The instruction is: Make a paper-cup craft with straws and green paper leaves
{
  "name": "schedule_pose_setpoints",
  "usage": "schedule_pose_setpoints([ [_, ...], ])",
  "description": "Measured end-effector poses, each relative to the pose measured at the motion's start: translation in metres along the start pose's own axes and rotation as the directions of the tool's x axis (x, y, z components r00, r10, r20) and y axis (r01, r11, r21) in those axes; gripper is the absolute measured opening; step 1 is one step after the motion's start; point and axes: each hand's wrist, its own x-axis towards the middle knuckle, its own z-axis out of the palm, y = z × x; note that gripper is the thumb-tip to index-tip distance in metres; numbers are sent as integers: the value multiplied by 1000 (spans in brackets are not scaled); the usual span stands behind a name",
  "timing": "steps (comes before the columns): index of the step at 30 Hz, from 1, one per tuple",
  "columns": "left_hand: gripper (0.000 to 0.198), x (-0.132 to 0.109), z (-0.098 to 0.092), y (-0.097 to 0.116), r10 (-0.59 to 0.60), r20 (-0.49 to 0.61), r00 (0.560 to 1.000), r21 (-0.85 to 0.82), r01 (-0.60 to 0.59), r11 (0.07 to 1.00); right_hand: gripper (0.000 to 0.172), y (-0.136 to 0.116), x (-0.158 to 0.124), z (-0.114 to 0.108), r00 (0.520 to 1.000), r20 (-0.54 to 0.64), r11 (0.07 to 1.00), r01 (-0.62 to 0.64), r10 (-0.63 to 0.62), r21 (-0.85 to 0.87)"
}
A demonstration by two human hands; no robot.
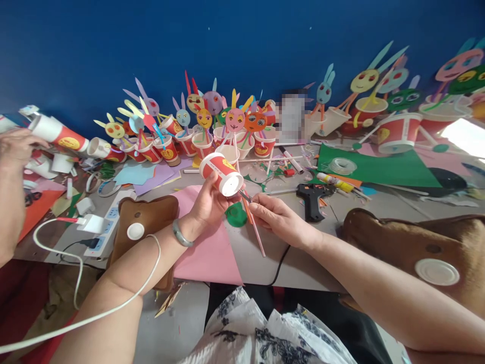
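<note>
My left hand (pixel 210 202) is wrapped round a red and white paper cup (pixel 219 172), tipped so that its white base faces right and toward me. A small dark mark shows on that base. In my right hand (pixel 278 215) is a slim dark metal tool (pixel 245 195), its tip close to the lower rim of the cup's base; most of it is hidden by my fingers, and I cannot tell its exact kind. Below the hands lie a pink-striped straw (pixel 259 237) and a green paper disc (pixel 236 215). Under my left wrist is a pink paper sheet (pixel 206 253).
Cups with paper rabbit-like figures (pixel 204 121) line the blue wall. A black glue gun (pixel 312 199) lies right of my hands, near green paper (pixel 379 167). Brown plush warmers (pixel 394 253) flank my arms. At left are a power strip (pixel 109 222), white cable and another person's hand (pixel 18 151).
</note>
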Motion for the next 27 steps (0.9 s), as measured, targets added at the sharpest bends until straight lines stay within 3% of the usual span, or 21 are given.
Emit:
schedule_pose_setpoints([
  [13,53,-5,2,-6,20,78,997,76,-26,997,45,3,1,3,997,55,986,-69,62,154],
  [21,54,-3,0,-8,51,87,995,146,-63,987,48,-4,-1,2,964,125,884,-265,234,385],
  [24,54,-4,4,-8,93,102,990,162,-109,981,45,-4,-2,2,962,128,887,-271,240,373],
  [27,55,-7,7,-8,88,97,991,193,-105,976,41,-2,-1,1,978,84,950,-206,191,234],
])
